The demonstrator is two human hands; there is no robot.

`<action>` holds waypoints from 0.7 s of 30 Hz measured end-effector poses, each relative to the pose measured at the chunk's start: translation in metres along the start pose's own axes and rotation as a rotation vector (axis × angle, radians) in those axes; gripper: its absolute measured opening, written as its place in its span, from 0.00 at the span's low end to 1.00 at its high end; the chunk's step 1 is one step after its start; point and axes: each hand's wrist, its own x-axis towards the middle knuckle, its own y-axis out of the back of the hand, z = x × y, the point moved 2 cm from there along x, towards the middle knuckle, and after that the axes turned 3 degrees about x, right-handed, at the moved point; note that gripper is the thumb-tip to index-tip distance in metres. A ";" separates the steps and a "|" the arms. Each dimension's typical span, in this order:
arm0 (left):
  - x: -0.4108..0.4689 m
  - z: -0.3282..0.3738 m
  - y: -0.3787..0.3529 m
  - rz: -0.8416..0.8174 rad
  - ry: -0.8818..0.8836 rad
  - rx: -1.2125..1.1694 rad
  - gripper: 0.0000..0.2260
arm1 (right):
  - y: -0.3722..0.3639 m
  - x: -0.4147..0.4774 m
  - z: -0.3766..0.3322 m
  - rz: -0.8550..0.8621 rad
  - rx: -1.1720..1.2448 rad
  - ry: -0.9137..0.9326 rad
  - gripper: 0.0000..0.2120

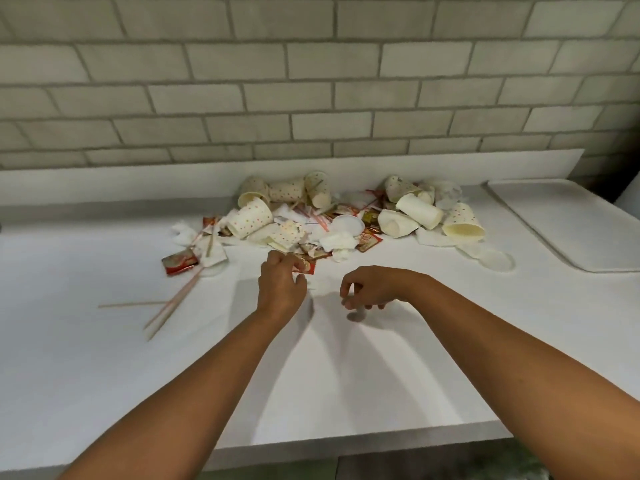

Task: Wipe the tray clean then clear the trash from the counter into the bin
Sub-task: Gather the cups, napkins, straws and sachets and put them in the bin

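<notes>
A pile of trash point(346, 216) lies at the back of the white counter point(104, 358): dotted paper cups, crumpled napkins, lids, straws and red sauce packets. My left hand point(281, 287) is at the pile's front edge, and its fingers pinch a red sauce packet point(306, 265). Just to the right, my right hand point(369, 289) hovers a little above the counter with curled fingers and holds nothing that I can see. The white tray point(568, 220) lies at the far right of the counter, bare. No bin is in view.
A second red packet point(179, 264) and loose straws point(173, 304) lie left of my hands. A flat clear lid point(497, 260) rests between the pile and the tray. A grey brick wall stands behind. The counter's front edge runs below my forearms.
</notes>
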 end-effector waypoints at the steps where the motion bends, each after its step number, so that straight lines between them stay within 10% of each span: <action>1: 0.005 -0.012 0.009 0.015 0.024 0.014 0.07 | -0.002 0.009 -0.012 -0.008 -0.011 0.016 0.13; 10: 0.049 -0.091 0.057 0.061 0.118 0.141 0.12 | -0.013 0.064 -0.086 -0.031 -0.075 0.098 0.12; 16: 0.071 -0.130 0.059 -0.196 0.222 0.477 0.30 | -0.015 0.087 -0.105 -0.035 -0.064 0.091 0.12; 21: 0.079 -0.134 0.050 -0.096 0.071 0.531 0.16 | -0.010 0.100 -0.113 -0.027 -0.060 0.075 0.12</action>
